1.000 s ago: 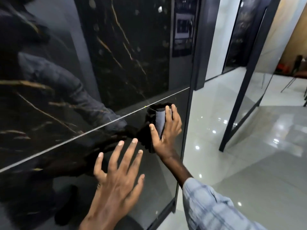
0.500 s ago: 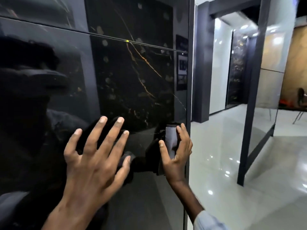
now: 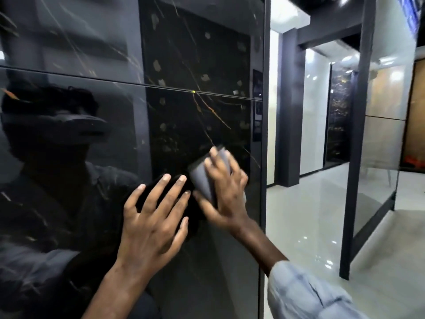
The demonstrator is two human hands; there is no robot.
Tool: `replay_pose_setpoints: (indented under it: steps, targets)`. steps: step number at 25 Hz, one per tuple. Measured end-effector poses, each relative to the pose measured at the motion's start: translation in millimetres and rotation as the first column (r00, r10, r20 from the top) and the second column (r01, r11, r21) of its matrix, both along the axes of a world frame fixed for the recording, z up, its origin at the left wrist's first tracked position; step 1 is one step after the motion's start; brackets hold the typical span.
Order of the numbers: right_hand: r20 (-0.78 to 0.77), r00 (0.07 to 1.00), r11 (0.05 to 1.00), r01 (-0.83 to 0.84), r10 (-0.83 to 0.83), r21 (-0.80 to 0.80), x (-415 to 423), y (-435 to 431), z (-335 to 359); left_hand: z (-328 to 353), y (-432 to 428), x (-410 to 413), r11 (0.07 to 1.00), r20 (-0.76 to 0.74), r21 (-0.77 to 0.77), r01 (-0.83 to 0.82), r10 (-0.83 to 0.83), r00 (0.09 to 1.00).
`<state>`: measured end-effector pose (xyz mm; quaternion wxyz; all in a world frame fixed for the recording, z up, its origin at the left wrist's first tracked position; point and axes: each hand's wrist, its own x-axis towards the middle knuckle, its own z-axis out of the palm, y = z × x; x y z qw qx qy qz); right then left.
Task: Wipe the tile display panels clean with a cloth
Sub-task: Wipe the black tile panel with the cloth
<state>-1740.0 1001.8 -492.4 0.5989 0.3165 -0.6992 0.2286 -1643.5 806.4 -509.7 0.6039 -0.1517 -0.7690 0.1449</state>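
Right hand presses folded grey cloth flat against glossy black tile panel, fingers over it; left hand spread open on panel, holding nothing.

No legible text, label, brand, number or sign appears anywhere in this view. The black tile panel carries only gold veining and reflections. Small framed sheets reflected along the panel's right edge are too blurred to read, as is a dark board at the top right corner of the scene, where faint rows of marks cannot be made out. The grey cloth shows no tag or print.
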Motion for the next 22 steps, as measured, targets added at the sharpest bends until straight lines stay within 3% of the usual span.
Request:
replay_pose_setpoints:
  steps: [1,2,4,5,7,9,11,13,15,18,20,22]
  targets:
    - [-0.048,0.999,0.995,0.025,-0.02,0.094,-6,10,-14,1,0,1,1.0,0.001,-0.002,0.004,-0.004,1.0]
    - [-0.04,0.999,0.997,0.029,-0.026,0.072,-15,25,-15,2,1,1,1.0,0.005,0.0,0.008,-0.008,1.0]
    - [0.137,0.99,0.969,0.055,-0.023,-0.24,-34,46,15,4,1,1,1.0,0.004,0.017,0.017,-0.017,1.0]
    - [0.234,0.972,0.908,0.093,0.006,-0.409,-40,52,42,5,2,1,0.999,-0.001,0.028,0.017,-0.017,1.0]
    - [0.31,0.949,0.818,0.129,0.063,-0.56,-41,48,87,3,3,1,0.999,-0.011,0.033,0.008,-0.008,1.0]
    - [0.208,0.977,0.878,0.068,0.037,-0.474,-27,24,99,5,3,0,0.999,-0.012,0.032,-0.004,0.004,1.0]
    - [0.005,1.0,0.977,-0.011,0.012,-0.211,-14,6,75,5,2,0,0.999,0.001,0.028,-0.021,0.021,1.0]
    - [-0.124,0.992,1.0,-0.003,0.006,0.024,-15,12,47,6,3,3,0.999,0.029,0.017,-0.037,0.037,0.999]
    - [-0.066,0.998,0.995,-0.021,0.015,-0.095,-29,36,55,14,3,11,0.998,0.034,-0.01,-0.069,0.069,0.997]
    - [0.213,0.972,0.846,0.031,0.099,-0.533,-45,56,102,50,-9,26,0.993,-0.04,-0.012,-0.115,0.114,0.993]
    - [0.276,0.96,0.836,0.107,0.055,-0.539,-38,37,117,69,-25,30,0.989,-0.065,0.007,-0.146,0.146,0.987]
    - [0.142,0.99,0.93,0.06,-0.008,-0.362,-22,10,102,71,-36,28,0.981,-0.064,-0.005,-0.195,0.194,0.979]
